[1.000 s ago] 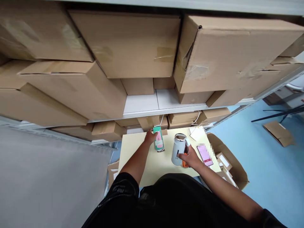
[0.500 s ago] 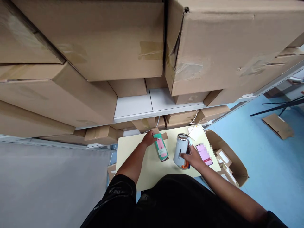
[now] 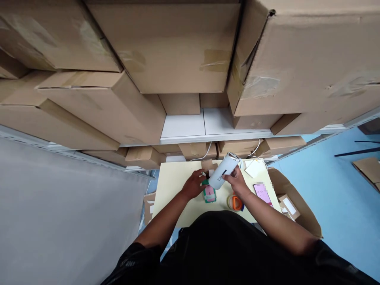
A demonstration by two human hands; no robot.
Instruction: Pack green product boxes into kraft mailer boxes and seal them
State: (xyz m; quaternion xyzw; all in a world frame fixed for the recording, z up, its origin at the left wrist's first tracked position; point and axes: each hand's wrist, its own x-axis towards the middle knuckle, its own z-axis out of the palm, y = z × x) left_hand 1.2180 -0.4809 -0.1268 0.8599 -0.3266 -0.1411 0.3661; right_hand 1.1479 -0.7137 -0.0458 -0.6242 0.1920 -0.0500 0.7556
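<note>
My right hand (image 3: 236, 181) is wrapped round a pale grey cylindrical tumbler (image 3: 223, 172) with a shiny metallic top end. The tumbler is tilted, its lower end over a small green and pink box (image 3: 209, 194). That box lies on the cream table (image 3: 172, 190), its brown flaps (image 3: 208, 164) open at the far end. At the box's left side, my left hand (image 3: 194, 184) grips around the open end with thumb and fingers. Whether the tumbler's end is inside the box or above it, I cannot tell.
Tape rolls (image 3: 236, 202), one orange, lie below my right hand. A phone (image 3: 263, 194) with a pink screen and a white paper (image 3: 252, 168) are to the right. A large open carton (image 3: 303, 202) stands beside the table. Shelves of cardboard boxes (image 3: 166, 47) rise in front.
The tumbler was upright on the right; it has been lifted, tilted and brought left over the box, uncovering the tape rolls. My left hand has shifted along the box. The view has turned slightly.
</note>
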